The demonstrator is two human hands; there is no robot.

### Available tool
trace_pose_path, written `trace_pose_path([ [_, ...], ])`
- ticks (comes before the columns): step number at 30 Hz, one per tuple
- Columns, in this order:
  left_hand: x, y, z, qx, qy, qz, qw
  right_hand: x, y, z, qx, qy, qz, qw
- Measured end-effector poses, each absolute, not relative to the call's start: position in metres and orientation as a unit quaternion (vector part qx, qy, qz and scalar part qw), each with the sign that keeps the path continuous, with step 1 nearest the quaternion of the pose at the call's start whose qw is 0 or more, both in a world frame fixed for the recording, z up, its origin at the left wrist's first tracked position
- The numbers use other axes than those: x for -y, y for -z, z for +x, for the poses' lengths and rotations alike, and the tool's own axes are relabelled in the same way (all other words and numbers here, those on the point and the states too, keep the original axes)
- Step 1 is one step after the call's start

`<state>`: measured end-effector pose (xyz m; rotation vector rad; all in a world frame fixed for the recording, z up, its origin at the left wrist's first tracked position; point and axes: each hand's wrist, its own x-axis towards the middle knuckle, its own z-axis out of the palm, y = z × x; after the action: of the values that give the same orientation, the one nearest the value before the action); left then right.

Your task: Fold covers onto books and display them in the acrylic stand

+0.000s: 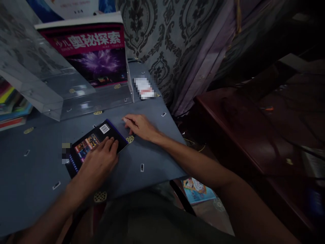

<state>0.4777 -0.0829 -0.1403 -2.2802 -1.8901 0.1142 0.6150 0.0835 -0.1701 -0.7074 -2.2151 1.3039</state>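
A dark book (86,144) lies flat on the grey-blue tabletop (152,149), its barcode side facing up. My left hand (101,156) rests on the book's near right part, palm down with the fingers stretched out. Just beyond the book's right corner is my right hand (138,125), its fingers loosely bent and apart, with nothing visible in them. Behind both hands a clear acrylic stand (106,98) holds an upright book (99,57) with a purple burst on its cover.
Stacked colourful books (12,105) sit at the left edge. A blurred white-and-red item (144,88) lies right of the stand. Patterned curtain (162,44) hangs behind the table. At right stands a dark red-brown cabinet (236,125); below the table edge is a blue picture book (199,193).
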Motion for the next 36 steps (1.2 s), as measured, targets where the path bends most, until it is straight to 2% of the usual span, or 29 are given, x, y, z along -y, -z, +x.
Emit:
trace_pose_path([
  [7, 0.073, 0.133, 0.502, 0.693, -0.074, -0.711, 0.096, -0.081, 0.172, 0.613, 0.802, -0.488, -0.252, 0.236],
  [20, 0.079, 0.142, 0.497, 0.664, -0.029, -0.729, 0.162, -0.079, 0.17, 0.616, 0.786, -0.528, -0.199, 0.251],
  [36, 0.08, 0.14, 0.501, 0.703, -0.018, -0.706, 0.086, -0.079, 0.167, 0.618, 0.754, -0.613, -0.136, 0.193],
])
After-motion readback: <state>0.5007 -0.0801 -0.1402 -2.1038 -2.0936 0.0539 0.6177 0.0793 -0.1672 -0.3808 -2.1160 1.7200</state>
